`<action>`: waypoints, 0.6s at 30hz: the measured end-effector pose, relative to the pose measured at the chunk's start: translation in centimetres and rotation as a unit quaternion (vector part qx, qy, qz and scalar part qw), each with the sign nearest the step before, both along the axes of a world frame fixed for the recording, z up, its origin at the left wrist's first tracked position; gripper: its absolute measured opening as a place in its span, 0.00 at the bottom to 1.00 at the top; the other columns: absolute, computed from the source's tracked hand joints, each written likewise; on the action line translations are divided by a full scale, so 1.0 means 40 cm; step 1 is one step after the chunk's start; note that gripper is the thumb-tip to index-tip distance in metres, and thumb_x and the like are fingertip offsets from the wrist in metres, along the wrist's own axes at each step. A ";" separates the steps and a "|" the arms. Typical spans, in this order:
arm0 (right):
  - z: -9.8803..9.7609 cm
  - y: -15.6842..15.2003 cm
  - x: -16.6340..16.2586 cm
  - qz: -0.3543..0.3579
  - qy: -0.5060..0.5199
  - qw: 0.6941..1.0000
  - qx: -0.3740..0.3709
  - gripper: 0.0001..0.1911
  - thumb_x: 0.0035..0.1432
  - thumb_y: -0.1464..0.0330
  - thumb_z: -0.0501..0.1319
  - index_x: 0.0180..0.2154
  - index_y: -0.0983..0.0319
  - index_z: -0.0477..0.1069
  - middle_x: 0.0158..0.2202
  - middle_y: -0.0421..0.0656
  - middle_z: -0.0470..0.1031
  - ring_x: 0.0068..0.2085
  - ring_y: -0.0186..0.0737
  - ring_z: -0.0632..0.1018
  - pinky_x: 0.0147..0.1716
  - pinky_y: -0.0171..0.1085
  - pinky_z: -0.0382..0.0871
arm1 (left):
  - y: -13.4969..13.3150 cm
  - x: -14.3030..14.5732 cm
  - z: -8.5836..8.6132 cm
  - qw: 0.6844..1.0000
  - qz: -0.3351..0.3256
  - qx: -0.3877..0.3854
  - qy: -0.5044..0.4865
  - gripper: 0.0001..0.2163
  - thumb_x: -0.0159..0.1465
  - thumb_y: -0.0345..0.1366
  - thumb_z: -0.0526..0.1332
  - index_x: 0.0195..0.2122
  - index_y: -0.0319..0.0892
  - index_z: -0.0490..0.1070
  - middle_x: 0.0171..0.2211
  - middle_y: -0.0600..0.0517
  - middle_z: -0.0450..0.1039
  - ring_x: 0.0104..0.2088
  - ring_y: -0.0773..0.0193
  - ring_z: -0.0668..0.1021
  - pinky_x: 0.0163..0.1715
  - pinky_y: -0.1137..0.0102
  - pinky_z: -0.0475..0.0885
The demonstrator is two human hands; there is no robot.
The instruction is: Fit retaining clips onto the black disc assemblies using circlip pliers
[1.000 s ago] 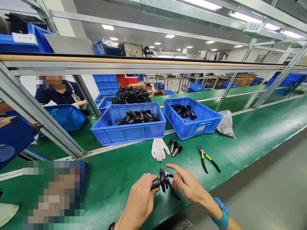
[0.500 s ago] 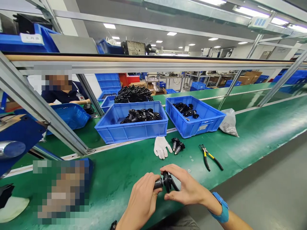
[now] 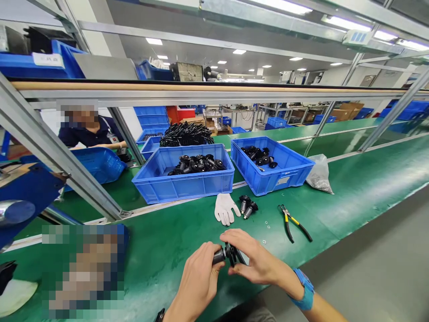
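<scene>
Black part (image 3: 227, 255) — left hand (image 3: 197, 273) around its shaft (image 3: 219, 256) as before, right hand (image 3: 253, 257) — earlier finger-out — now clasped on its discs (image 3: 231, 256)

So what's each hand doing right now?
Left hand: closed, holding the narrow end of the black part.
Right hand: closed around its wider, disc-like end.

Beyond the far edge of your green counter (image 3: 362, 188) you see metal tables (image 3: 236, 110), with bright ceiling panels (image 3: 239, 52) above; grey floor (image 3: 378, 259) lies past your counter's near edge.
</scene>
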State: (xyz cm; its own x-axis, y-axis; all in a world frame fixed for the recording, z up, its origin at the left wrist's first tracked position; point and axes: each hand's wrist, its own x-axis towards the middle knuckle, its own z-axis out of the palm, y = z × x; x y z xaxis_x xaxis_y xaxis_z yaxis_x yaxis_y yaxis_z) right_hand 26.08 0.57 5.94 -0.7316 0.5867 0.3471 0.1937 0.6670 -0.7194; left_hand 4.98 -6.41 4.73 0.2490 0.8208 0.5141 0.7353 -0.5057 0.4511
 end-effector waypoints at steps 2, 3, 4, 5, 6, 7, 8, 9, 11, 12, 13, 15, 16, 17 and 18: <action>0.002 -0.001 0.007 -0.022 -0.063 0.996 -0.058 0.29 0.63 0.51 0.62 0.60 0.59 0.69 0.49 0.48 0.78 0.50 0.48 0.77 0.53 0.45 0.69 | -0.002 -0.003 -0.005 1.000 -0.001 -0.009 0.001 0.07 0.68 0.28 0.55 0.45 0.45 0.65 0.32 0.51 0.72 0.29 0.59 0.76 0.29 0.67 0.70; 0.004 -0.003 0.011 -0.036 -0.087 0.992 -0.084 0.26 0.68 0.50 0.55 0.57 0.59 0.72 0.43 0.46 0.79 0.44 0.45 0.78 0.49 0.44 0.70 | -0.004 -0.005 -0.007 1.000 0.001 -0.013 0.002 0.07 0.68 0.28 0.55 0.45 0.45 0.65 0.32 0.51 0.72 0.29 0.60 0.76 0.29 0.67 0.70; 0.005 -0.006 0.015 -0.052 -0.097 0.989 -0.100 0.27 0.71 0.50 0.48 0.56 0.59 0.74 0.39 0.45 0.80 0.41 0.44 0.78 0.47 0.44 0.70 | -0.005 -0.007 -0.009 1.000 0.002 -0.016 0.004 0.07 0.68 0.28 0.55 0.45 0.45 0.65 0.32 0.51 0.72 0.29 0.60 0.76 0.29 0.67 0.70; 0.006 -0.009 0.018 -0.064 -0.092 0.989 -0.100 0.30 0.73 0.50 0.43 0.57 0.60 0.73 0.40 0.46 0.80 0.42 0.44 0.79 0.48 0.44 0.70 | -0.007 -0.008 -0.011 1.000 0.003 -0.016 0.006 0.07 0.68 0.28 0.55 0.45 0.45 0.65 0.32 0.51 0.72 0.30 0.60 0.76 0.29 0.67 0.70; 0.006 -0.013 0.021 -0.071 -0.074 0.991 -0.087 0.32 0.71 0.47 0.44 0.60 0.61 0.70 0.46 0.49 0.79 0.47 0.47 0.78 0.51 0.45 0.69 | -0.008 -0.008 -0.012 1.000 0.004 -0.015 0.007 0.07 0.68 0.28 0.55 0.45 0.44 0.65 0.32 0.51 0.72 0.30 0.59 0.76 0.29 0.67 0.70; 0.005 -0.016 0.022 -0.073 -0.050 0.994 -0.071 0.37 0.68 0.43 0.49 0.64 0.62 0.65 0.54 0.52 0.75 0.54 0.50 0.76 0.55 0.47 0.67 | -0.008 -0.009 -0.011 1.000 0.004 -0.012 0.008 0.07 0.68 0.28 0.55 0.45 0.44 0.65 0.32 0.51 0.73 0.30 0.59 0.76 0.29 0.67 0.71; 0.003 -0.019 0.024 -0.067 -0.032 0.995 -0.064 0.44 0.62 0.39 0.54 0.68 0.62 0.59 0.59 0.54 0.71 0.58 0.53 0.73 0.58 0.48 0.65 | -0.009 -0.010 -0.011 1.000 0.003 -0.010 0.009 0.07 0.68 0.28 0.55 0.45 0.44 0.65 0.33 0.51 0.73 0.30 0.59 0.76 0.29 0.67 0.71; 0.000 -0.022 0.024 -0.052 -0.024 0.995 -0.076 0.48 0.60 0.38 0.55 0.69 0.62 0.55 0.59 0.55 0.71 0.58 0.54 0.73 0.59 0.49 0.65 | -0.009 -0.011 -0.010 1.000 0.003 -0.010 0.008 0.07 0.68 0.28 0.55 0.45 0.44 0.66 0.33 0.50 0.73 0.30 0.59 0.77 0.29 0.67 0.71; -0.005 -0.024 0.025 -0.026 -0.033 0.988 -0.148 0.43 0.67 0.40 0.45 0.70 0.62 0.54 0.44 0.50 0.80 0.46 0.49 0.80 0.53 0.49 0.70 | -0.009 -0.013 -0.007 1.000 0.007 -0.010 0.007 0.07 0.68 0.28 0.55 0.45 0.44 0.66 0.33 0.51 0.73 0.30 0.59 0.77 0.29 0.67 0.71; -0.006 -0.023 0.026 -0.032 -0.040 0.983 -0.179 0.40 0.70 0.43 0.40 0.70 0.62 0.55 0.35 0.46 0.80 0.39 0.46 0.81 0.49 0.48 0.72 | -0.009 -0.014 -0.005 1.000 0.009 -0.011 0.007 0.07 0.68 0.28 0.55 0.45 0.44 0.66 0.33 0.51 0.73 0.30 0.59 0.77 0.29 0.67 0.71; -0.007 -0.022 0.026 -0.048 -0.039 0.980 -0.189 0.38 0.71 0.45 0.37 0.69 0.62 0.56 0.31 0.44 0.79 0.36 0.45 0.81 0.48 0.48 0.72 | -0.008 -0.015 -0.005 1.000 0.011 -0.012 0.007 0.07 0.68 0.29 0.55 0.45 0.44 0.66 0.33 0.51 0.73 0.30 0.60 0.77 0.29 0.67 0.71; -0.008 -0.020 0.028 -0.082 -0.012 0.985 -0.154 0.41 0.68 0.42 0.46 0.70 0.62 0.53 0.41 0.49 0.81 0.45 0.49 0.80 0.52 0.50 0.70 | -0.006 -0.016 -0.005 1.000 0.013 -0.012 0.011 0.06 0.68 0.29 0.56 0.45 0.45 0.66 0.33 0.51 0.73 0.30 0.59 0.77 0.29 0.67 0.71; -0.008 -0.019 0.029 -0.085 0.003 0.988 -0.126 0.46 0.64 0.40 0.53 0.71 0.62 0.51 0.50 0.53 0.78 0.53 0.51 0.77 0.56 0.51 0.67 | -0.004 -0.016 -0.006 1.000 0.013 -0.010 0.012 0.06 0.68 0.29 0.56 0.45 0.45 0.66 0.33 0.51 0.73 0.30 0.59 0.77 0.28 0.67 0.71; -0.009 -0.018 0.029 -0.072 0.010 0.991 -0.112 0.51 0.60 0.39 0.58 0.72 0.62 0.49 0.55 0.54 0.75 0.56 0.53 0.75 0.58 0.51 0.65 | -0.003 -0.016 -0.007 1.000 0.014 -0.008 0.013 0.07 0.68 0.29 0.56 0.45 0.45 0.66 0.33 0.51 0.73 0.30 0.59 0.77 0.28 0.67 0.71; -0.010 -0.018 0.028 -0.051 0.005 0.991 -0.120 0.52 0.58 0.40 0.60 0.72 0.62 0.48 0.54 0.54 0.76 0.55 0.53 0.76 0.57 0.50 0.66 | -0.002 -0.016 -0.008 1.000 0.013 -0.006 0.012 0.07 0.67 0.29 0.56 0.45 0.45 0.66 0.33 0.51 0.73 0.30 0.59 0.77 0.28 0.67 0.71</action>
State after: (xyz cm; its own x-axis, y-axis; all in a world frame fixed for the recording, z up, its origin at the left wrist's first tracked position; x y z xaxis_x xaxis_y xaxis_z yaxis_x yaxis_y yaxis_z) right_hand 27.21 -0.16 5.53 -0.6614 0.7242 0.1952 0.2443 0.4540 -0.8568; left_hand 4.33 -6.50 4.40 0.2393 0.8337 0.4977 0.7595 -0.4800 0.4390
